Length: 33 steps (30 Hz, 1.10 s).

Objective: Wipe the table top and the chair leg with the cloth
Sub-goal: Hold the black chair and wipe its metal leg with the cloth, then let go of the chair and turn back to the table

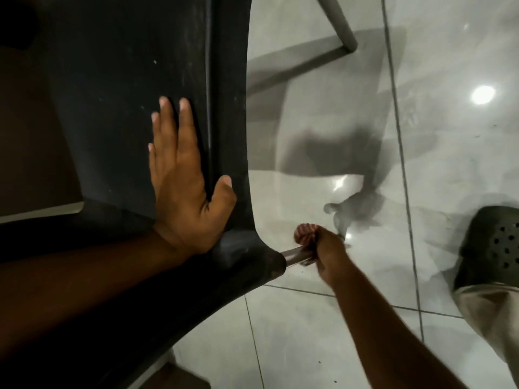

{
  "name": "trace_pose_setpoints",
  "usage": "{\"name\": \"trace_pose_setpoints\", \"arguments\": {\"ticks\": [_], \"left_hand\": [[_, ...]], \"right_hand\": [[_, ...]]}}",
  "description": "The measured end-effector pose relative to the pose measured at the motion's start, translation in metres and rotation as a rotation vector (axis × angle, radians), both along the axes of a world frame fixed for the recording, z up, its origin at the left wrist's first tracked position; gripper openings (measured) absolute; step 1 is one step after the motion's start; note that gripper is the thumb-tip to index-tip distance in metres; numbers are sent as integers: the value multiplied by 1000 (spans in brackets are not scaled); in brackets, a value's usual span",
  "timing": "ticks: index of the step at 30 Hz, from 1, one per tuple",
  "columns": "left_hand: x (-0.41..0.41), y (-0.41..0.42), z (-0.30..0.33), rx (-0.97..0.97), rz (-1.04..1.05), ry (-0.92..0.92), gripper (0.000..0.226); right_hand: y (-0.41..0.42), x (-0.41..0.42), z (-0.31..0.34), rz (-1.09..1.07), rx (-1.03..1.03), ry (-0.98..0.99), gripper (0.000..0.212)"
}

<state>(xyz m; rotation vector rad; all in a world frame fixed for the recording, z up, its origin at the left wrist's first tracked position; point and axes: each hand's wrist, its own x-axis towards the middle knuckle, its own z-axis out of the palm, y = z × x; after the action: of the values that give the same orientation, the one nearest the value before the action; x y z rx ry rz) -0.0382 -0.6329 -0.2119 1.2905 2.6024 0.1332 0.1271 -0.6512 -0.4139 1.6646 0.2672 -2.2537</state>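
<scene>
A black plastic chair [126, 80] fills the left of the head view, seen from above. My left hand [182, 175] lies flat on its seat near the right edge, fingers spread, holding nothing. A shiny metal chair leg [296, 255] slants out from the chair's dark corner socket toward the floor. My right hand [327, 248] is wrapped around that leg with a red and white cloth [304, 234] bunched in its grip, the cloth pressed against the leg. The leg's lower part is hidden by the hand.
Glossy white floor tiles [323, 332] with grey grout lines reflect lights and shadows. Another grey furniture leg [341, 26] stands at the top. My foot in a dark perforated clog [494, 245] is at the right edge. A brown surface [28, 136] lies at the left.
</scene>
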Motion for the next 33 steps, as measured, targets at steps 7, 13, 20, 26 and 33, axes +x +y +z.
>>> {"name": "trace_pose_setpoints", "arguments": {"ticks": [7,13,20,26,33], "left_hand": [[-5,-3,-7,39,-50,-2,88],[-8,-3,-9,47,-63,4,88],[-7,-7,0,-76,-24,-9,92],[-6,13,48,-570,-70,-65,97],[19,155,129,-698,-105,-162,92]], "right_hand": [[8,8,-93,429,45,113,33],[10,0,-88,535,77,171,33],[46,24,34,69,-126,157,26],[159,70,148,-214,60,243,33],[360,102,337,-282,488,389,36]]}}
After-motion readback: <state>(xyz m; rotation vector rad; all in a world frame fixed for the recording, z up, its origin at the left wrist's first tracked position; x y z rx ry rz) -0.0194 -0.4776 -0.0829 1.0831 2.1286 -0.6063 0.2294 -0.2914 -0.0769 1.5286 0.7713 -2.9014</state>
